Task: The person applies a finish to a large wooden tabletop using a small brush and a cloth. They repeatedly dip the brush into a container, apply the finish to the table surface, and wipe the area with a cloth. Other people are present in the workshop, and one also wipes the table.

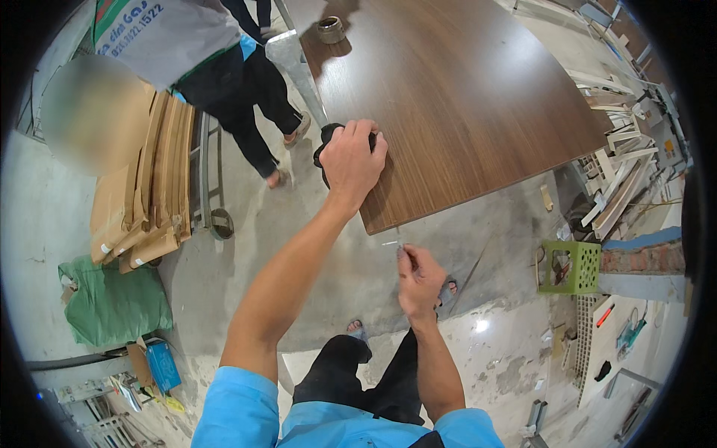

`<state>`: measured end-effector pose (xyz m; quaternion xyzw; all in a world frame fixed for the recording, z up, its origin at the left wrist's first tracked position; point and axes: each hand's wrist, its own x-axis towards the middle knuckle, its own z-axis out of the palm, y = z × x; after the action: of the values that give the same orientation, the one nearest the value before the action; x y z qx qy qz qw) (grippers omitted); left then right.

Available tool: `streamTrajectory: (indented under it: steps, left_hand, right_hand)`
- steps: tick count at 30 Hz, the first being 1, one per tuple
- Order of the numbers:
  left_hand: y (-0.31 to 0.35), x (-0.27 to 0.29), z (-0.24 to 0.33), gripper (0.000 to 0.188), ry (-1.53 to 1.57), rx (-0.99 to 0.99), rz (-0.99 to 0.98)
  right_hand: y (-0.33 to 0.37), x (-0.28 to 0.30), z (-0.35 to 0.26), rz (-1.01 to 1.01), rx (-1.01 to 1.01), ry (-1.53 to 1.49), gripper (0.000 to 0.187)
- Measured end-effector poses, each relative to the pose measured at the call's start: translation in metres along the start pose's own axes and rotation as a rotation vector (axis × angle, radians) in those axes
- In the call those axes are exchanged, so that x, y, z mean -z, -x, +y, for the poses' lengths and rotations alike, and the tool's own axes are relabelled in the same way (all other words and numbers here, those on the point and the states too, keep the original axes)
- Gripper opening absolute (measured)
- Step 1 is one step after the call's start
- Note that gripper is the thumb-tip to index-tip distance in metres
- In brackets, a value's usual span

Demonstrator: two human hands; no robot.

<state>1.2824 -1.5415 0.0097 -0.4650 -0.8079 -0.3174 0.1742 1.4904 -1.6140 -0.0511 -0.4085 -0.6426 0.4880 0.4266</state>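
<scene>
A brown wood-grain panel point(463, 97) reaches toward me from the far side, its near corner just beyond my right hand. My left hand point(352, 163) is closed over a black object point(326, 139) at the panel's left edge; the fingers cover much of it, so its kind is unclear. Below the near corner, my right hand point(420, 282) is pinched, thumb against fingers. A small thin whitish piece point(390, 243) shows at its fingertips, too fine to name. On the panel's far left part stands a roll of tape point(331, 30).
Another person point(246, 97) in dark trousers stands at the upper left, beside a metal support point(295, 67). Flat cardboard point(142, 187) leans on a wheeled trolley at left, with a green sack point(116, 302) and a blue box point(162, 366). A green crate point(569, 266) and scrap strips point(624, 175) lie right.
</scene>
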Motion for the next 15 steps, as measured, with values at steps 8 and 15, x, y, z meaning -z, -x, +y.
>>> streamTrajectory:
  steps: [8, 15]
  left_hand:
    - [0.001, -0.002, 0.0, 0.013, 0.018, -0.01, 0.033]
    - [0.0, -0.001, 0.001, 0.015, 0.014, -0.022, 0.043]
  right_hand:
    - [-0.001, 0.0, -0.002, -0.107, 0.044, 0.042, 0.01]
    - [0.006, -0.012, -0.001, -0.287, 0.328, 0.076, 0.011]
